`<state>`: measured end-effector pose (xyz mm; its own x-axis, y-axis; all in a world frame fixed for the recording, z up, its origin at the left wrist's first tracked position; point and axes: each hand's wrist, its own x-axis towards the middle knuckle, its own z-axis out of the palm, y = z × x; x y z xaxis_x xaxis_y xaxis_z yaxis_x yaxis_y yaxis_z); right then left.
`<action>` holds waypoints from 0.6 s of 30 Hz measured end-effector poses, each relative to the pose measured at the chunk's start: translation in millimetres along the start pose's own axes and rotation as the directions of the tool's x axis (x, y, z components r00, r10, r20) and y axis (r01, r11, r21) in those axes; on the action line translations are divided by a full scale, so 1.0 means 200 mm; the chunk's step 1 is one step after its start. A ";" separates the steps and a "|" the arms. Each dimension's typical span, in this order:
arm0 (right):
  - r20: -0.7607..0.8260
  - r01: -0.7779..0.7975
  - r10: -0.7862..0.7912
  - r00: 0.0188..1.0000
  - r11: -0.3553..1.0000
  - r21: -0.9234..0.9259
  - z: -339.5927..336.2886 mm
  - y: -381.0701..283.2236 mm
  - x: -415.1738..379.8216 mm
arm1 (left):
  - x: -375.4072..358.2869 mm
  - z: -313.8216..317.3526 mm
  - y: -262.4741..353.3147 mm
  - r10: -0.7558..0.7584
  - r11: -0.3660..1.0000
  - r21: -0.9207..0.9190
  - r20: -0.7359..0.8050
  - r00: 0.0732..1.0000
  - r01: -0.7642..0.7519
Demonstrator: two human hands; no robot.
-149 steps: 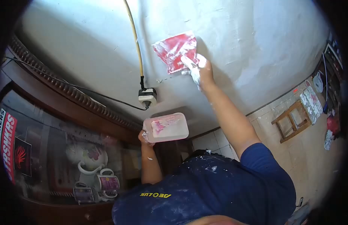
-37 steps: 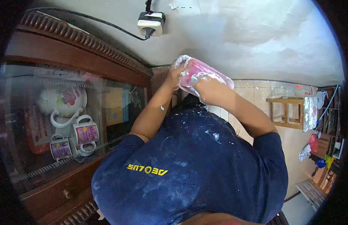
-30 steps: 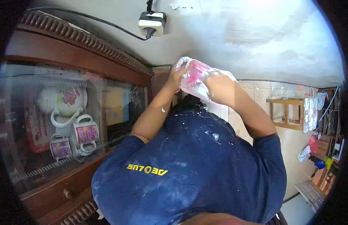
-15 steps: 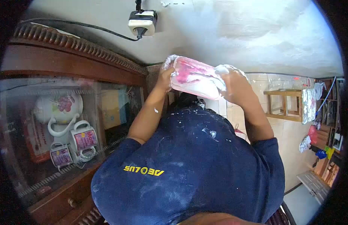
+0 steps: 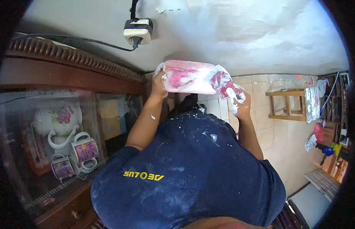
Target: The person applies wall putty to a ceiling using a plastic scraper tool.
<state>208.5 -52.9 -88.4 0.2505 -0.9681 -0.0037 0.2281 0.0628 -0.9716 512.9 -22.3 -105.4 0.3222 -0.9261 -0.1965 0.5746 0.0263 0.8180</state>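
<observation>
My left hand (image 5: 158, 84) grips the left end of a pink plastic tub (image 5: 189, 92), fingers closed on its rim. White paste and pink bare patches show inside the tub. My right hand (image 5: 242, 103) is closed on a flat red scraper (image 5: 223, 84) smeared with white paste. The scraper's far edge meets the tub's right end. White paste coats the fingers of both hands, and a dab sits on my left forearm.
A glass-fronted wooden cabinet (image 5: 66, 78) with mugs (image 5: 85, 149) stands at left. A power socket (image 5: 137, 32) with a plugged cable is on the pale wall (image 5: 238, 42). A wooden stool (image 5: 286, 92) stands on the tiled floor at right.
The tub has shifted left and levelled out. My right hand has moved down and outward from the tub's end, bringing the red scraper into view.
</observation>
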 end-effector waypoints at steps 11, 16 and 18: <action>0.098 -0.302 0.287 0.953 0.922 0.242 0.05 0.02 0.04 | 0.06 -0.03 -0.01 0.090 0.988 0.127 -0.022 0.996 -0.087; 0.132 -0.273 0.256 0.958 0.662 0.698 0.04 0.08 0.07 | 0.04 -0.05 -0.02 0.106 0.990 0.101 -0.027 0.994 -0.102; 0.110 -0.283 0.284 0.953 0.694 0.662 0.06 0.05 0.09 | 0.04 -0.05 -0.03 0.088 0.991 0.100 -0.022 0.996 -0.086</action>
<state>226.5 -67.0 -94.7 0.4064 -0.8779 -0.2533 0.7107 0.4779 -0.5163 519.5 -27.0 -116.4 0.3881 -0.9117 -0.1352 0.4665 0.0678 0.8819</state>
